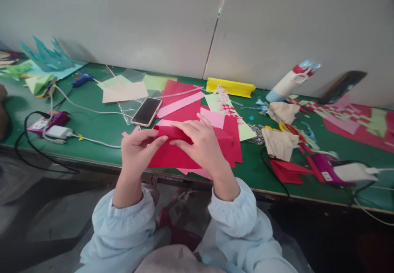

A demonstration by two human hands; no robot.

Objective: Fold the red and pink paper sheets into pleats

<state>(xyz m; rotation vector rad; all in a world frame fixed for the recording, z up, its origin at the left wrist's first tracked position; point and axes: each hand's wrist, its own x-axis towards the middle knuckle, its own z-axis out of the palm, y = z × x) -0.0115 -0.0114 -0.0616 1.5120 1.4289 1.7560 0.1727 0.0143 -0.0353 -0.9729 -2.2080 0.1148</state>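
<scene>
Left hand (pixel 138 150) and right hand (pixel 200 142), fingers curled nearly closed, pinch a red paper piece (pixel 175 133) between thumbs and fingers, over red sheets (pixel 234 142) on the table (pixel 101 129). Uneven thumb pressure could crease it crookedly; a hard pull might tear it. A pink strip (pixel 181 104) lies beyond, beside the phone (pixel 146 112), which a stray left knuckle could nudge. Farther right stands a bottle (pixel 286 84).

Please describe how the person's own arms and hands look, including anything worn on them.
The left hand and right hand are ungloved, and the wrists show nothing worn. Both arms have loose, puffy, pale blue sleeves with gathered cuffs ending on the forearms; no markings are visible.
</scene>
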